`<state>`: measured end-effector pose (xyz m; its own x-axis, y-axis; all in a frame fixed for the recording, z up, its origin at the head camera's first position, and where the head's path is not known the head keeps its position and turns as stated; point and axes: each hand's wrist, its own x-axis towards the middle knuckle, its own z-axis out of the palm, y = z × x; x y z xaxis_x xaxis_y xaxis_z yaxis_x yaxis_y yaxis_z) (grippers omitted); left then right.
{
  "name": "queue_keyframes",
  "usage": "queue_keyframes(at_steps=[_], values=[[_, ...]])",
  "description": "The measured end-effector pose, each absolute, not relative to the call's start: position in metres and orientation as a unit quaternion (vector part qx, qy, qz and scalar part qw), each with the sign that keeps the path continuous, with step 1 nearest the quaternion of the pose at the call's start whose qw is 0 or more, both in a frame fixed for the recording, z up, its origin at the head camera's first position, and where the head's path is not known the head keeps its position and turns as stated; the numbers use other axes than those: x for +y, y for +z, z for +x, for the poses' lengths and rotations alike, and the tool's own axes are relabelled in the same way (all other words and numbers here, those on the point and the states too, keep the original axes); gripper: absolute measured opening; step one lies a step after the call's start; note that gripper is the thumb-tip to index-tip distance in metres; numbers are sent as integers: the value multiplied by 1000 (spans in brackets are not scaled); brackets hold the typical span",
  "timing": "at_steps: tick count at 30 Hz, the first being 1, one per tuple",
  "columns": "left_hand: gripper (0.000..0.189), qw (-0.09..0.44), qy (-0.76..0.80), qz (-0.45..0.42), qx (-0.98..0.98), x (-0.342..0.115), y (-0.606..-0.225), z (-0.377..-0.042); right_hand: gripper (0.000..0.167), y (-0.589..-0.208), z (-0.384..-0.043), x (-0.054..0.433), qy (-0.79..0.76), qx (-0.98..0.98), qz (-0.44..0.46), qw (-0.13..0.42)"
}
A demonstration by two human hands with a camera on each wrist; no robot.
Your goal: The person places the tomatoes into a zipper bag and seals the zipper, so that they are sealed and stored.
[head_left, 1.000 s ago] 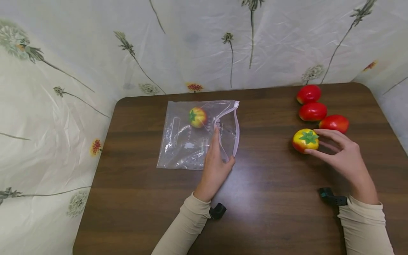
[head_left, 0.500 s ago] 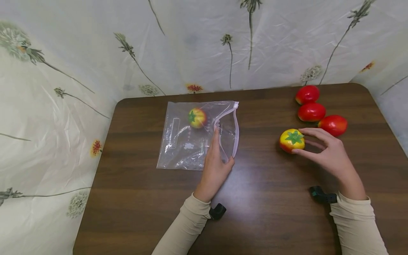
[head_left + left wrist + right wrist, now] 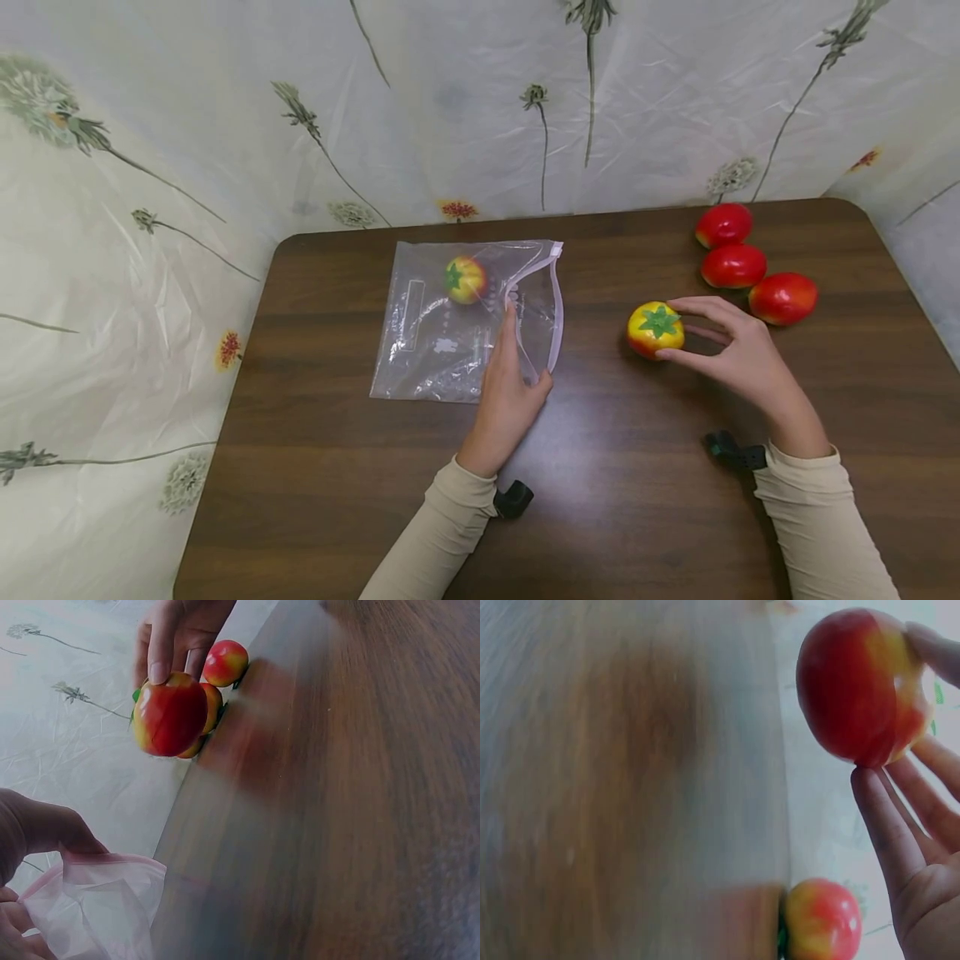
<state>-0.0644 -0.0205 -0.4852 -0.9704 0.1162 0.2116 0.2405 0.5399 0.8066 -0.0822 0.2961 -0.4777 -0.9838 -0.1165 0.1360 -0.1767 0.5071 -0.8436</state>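
A clear zip bag lies on the table with a red-and-yellow toy tomato inside it. At its mouth, my left hand holds the pinkish zip rim apart, thumb on one edge and fingers toward the other. To the right of the bag, my right hand grips a second toy tomato between thumb and fingers, its green star-shaped leaf facing up. The right wrist view shows that held tomato raised above the tabletop.
Three more red toy tomatoes lie grouped at the back right of the dark wooden table. A floral plastic sheet hangs behind the table's far edge and along its left side.
My right hand has carried the tomato leftward, away from the three red ones and closer to the bag. The left hand and the bag have stayed where they were.
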Motion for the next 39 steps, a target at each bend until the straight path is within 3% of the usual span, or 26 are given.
queue_keyframes(at_steps=[39], values=[[102, 71, -461, -114, -877, -21, -484, -63, 63, -469, -118, 230, 489, -861, 140, 2]])
